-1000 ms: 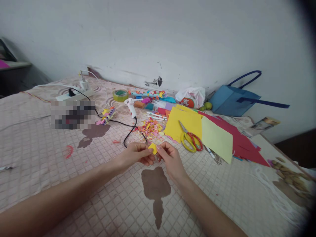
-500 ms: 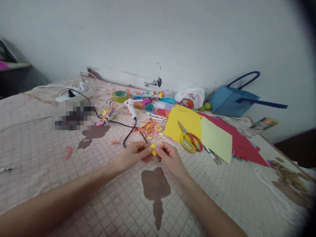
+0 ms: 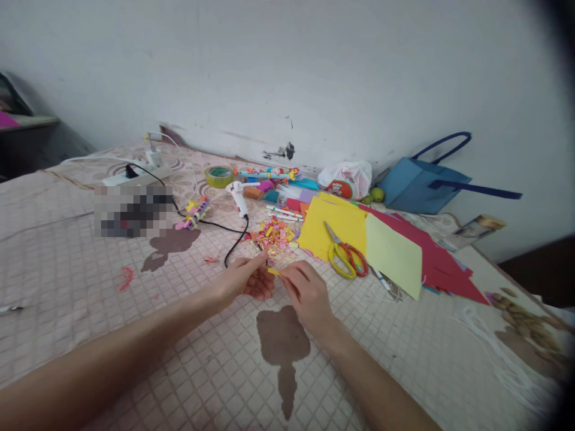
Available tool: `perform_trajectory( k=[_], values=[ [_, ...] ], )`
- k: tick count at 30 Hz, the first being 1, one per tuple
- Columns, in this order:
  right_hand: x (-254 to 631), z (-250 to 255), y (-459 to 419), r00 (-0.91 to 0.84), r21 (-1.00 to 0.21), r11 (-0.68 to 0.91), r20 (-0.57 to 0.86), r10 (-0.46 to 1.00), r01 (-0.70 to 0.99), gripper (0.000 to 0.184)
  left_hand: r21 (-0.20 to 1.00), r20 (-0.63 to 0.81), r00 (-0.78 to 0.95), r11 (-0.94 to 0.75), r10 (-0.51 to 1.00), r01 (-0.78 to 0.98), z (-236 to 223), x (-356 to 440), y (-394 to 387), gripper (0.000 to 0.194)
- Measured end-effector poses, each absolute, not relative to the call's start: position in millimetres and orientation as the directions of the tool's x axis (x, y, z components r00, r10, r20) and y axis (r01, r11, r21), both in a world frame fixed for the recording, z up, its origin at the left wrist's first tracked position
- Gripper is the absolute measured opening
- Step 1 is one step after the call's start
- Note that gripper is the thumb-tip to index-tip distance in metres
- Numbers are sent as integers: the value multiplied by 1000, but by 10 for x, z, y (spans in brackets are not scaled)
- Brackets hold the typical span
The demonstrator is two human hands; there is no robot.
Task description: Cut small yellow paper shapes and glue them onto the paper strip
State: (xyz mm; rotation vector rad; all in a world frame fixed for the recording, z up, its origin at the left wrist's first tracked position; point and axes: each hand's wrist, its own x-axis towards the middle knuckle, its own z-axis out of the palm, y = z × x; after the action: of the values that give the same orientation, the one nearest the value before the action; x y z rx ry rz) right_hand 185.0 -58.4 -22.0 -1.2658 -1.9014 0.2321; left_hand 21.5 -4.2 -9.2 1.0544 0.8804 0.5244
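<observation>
A small yellow piece of paper, seen nearly edge-on, sticks out from the fingertips of my right hand, which pinches it. Just left of the paper is my left hand, its thumb raised apart from its loosely curled fingers; nothing shows in its grasp. Whether its fingertips touch the paper's left end is hard to see. Behind both hands lies a heap of small colourful paper scraps. Scissors with one yellow and one red handle rest partly on yellow sheets to the right.
A white glue gun stands behind the hands, its black cord trailing close to my left hand. Farther back are a tape roll and a power strip. Red sheets, a pale sheet and a blue bag occupy the right side.
Both hands were pinching the yellow paper; now my left thumb has lifted away and its fingers have opened. My right hand has turned, and the paper appears thinner.
</observation>
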Motion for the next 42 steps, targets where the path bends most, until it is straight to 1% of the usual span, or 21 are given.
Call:
perform_trajectory(
  k=[1,2,3,4,6,7,9,10,14,18,21,23,25,26,28,31,33,35,39,42],
  values=[
    [1852,-219,-582,-189,-525,501,537,822,689,17,900,-367,577,434,730,24,-95,208,-34,47],
    [1852,-218,-575,-188,-540,507,538,822,672,17,906,-353,581,423,734,16,-98,199,-26,41],
    [1851,-216,-564,-152,-597,492,527,836,633,17,918,-329,577,397,748,9,-98,191,-18,36],
    [1850,-215,-550,-97,-686,455,494,864,568,18,932,-301,569,362,765,6,-95,185,-13,33],
    [1848,-214,-520,-4,-877,317,338,941,362,19,957,-251,553,290,794,17,-80,178,-10,32],
    [1848,-215,-507,4,-940,229,238,971,251,22,966,-232,556,258,798,32,-69,178,-13,32],
    [1847,-220,-494,-43,-991,93,90,995,96,27,979,-195,582,193,789,65,-51,185,-26,32],
    [1847,-223,-493,-65,-996,61,57,996,61,28,984,-177,595,162,784,79,-47,190,-35,32],
    [1841,-234,-514,-66,-996,66,62,996,64,23,990,-141,589,102,796,100,-65,209,-57,29],
    [1835,-223,-528,-110,-994,62,52,993,86,21,992,-112,593,53,798,117,-99,202,-50,28],
    [1867,-201,-510,-139,-983,71,48,989,168,19,989,-101,604,14,790,147,-116,200,-45,29],
    [1928,-194,-477,-137,-939,102,59,989,329,18,982,-130,606,17,785,189,-123,203,-41,28],
    [2031,-199,-427,-137,-847,126,64,989,516,18,977,-125,586,-4,800,213,-125,202,-32,27],
    [2096,-207,-398,-140,-802,133,62,988,582,19,975,-103,569,-29,816,219,-123,199,-24,26],
    [2247,-226,-336,-133,-735,139,68,989,664,18,971,-51,538,-84,842,223,-113,186,-3,26],
    [2480,-261,-243,3,-617,98,160,987,781,15,964,1,519,-140,855,228,-92,161,26,27],
    [2600,-289,-189,100,-524,45,245,964,850,12,963,21,514,-156,857,220,-79,151,34,27],
    [2670,-320,-145,136,-441,14,308,942,897,9,963,24,511,-158,859,220,-69,149,32,27],
    [2682,-375,-88,101,-305,12,353,930,952,12,960,13,506,-152,862,235,-56,155,15,25],
    [2675,-389,-72,73,-237,11,344,936,972,7,960,17,510,-157,860,233,-59,154,11,25]
  ],
)
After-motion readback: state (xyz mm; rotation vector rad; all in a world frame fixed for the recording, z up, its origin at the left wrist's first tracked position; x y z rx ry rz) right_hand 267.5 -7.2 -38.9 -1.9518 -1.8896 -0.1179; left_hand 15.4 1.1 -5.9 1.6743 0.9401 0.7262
